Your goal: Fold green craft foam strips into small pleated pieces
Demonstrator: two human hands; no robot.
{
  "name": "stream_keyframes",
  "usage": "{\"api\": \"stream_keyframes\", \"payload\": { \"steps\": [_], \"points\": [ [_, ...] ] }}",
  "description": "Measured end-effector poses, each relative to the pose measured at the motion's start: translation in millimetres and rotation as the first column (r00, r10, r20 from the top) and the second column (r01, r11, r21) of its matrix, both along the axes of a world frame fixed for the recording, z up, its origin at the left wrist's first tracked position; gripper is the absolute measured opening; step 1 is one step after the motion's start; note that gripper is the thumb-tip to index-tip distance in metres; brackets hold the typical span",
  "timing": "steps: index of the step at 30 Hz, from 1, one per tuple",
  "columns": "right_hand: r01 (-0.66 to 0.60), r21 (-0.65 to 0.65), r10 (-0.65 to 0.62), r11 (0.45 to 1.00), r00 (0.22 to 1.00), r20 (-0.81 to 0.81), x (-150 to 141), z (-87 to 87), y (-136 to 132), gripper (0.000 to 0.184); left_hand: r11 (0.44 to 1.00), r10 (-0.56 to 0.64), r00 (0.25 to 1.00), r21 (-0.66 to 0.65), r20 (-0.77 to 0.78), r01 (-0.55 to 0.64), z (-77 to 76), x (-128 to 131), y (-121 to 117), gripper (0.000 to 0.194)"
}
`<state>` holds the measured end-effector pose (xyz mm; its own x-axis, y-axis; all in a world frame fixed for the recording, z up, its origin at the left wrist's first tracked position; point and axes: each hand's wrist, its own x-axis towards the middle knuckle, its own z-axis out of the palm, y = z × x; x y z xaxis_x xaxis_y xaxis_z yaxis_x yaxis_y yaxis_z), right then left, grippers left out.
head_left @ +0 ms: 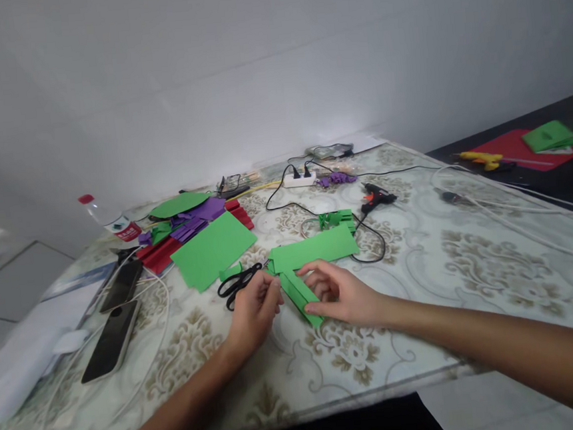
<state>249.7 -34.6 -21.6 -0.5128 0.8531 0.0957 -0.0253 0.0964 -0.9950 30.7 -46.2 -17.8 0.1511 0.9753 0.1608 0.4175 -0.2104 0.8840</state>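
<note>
A folded green paper strip [298,297] slants toward me, its upper end against a wider green paper piece [314,247]. My right hand [341,295] grips the strip's right side, thumb on the near end and fingers curled behind. My left hand [258,306] is closed just left of the strip, with fingertips pinched together; whatever they may hold is hidden. Black-handled scissors [233,288] lie right behind my left hand, partly covered by it. Beyond them is a large green sheet [214,249], and a fringed green paper piece [336,220] rests behind the wider piece.
A black glue gun [378,197] trails its cord toward a white power strip [299,179]. At left are a bottle [115,220], two phones [111,341] and purple paper [194,224]. A yellow glue gun [482,159] lies on the dark surface at right. White cables cross the tablecloth.
</note>
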Motion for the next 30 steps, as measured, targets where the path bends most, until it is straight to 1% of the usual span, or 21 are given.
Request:
{"api": "stream_keyframes", "payload": {
  "steps": [3, 8, 11, 13, 19, 24, 26, 30],
  "points": [
    [-0.01, -0.063, 0.008, 0.998, 0.999, -0.034, -1, -2.8, 2, 0.051, 1.0, 0.003, 1.0, 0.003, 0.01, -0.003, -1.2, 0, 0, 0.03],
    [0.02, -0.094, -0.025, 0.995, 0.998, -0.063, -1, 0.2, 3, 0.042, 1.0, 0.001, 1.0, 0.013, 0.02, -0.002, -1.1, -1, 0, 0.03],
    [0.03, -0.175, -0.048, 0.984, 0.994, -0.1, -1, 2.9, 4, 0.04, 1.0, 0.0, 0.998, -0.027, 0.061, 0.001, 0.8, 1, -1, 0.028],
    [0.034, -0.199, -0.058, 0.979, 0.991, -0.119, 0, 3.3, 6, 0.039, 0.998, -0.003, 0.995, -0.06, 0.104, 0.01, 2.9, 2, -1, 0.028],
    [0.081, -0.167, -0.102, 0.983, 0.987, -0.123, 1, -1.6, 10, 0.039, 0.989, -0.015, 0.974, -0.138, 0.228, 0.047, 10.1, 6, 0, 0.029],
    [0.079, -0.184, -0.1, 0.98, 0.989, -0.108, 1, -0.8, 11, 0.042, 0.986, -0.014, 0.965, -0.156, 0.26, 0.056, 11.3, 7, 2, 0.027],
    [0.108, -0.155, -0.121, 0.982, 0.99, -0.076, 2, 1.2, 11, 0.041, 0.986, -0.017, 0.965, -0.158, 0.261, 0.06, 10.3, 7, 2, 0.025],
    [0.168, -0.049, -0.169, 0.985, 0.985, -0.019, 4, 3.8, 12, 0.038, 0.982, -0.015, 0.962, -0.176, 0.273, 0.065, 8.2, 7, 4, 0.019]
  ]
}}
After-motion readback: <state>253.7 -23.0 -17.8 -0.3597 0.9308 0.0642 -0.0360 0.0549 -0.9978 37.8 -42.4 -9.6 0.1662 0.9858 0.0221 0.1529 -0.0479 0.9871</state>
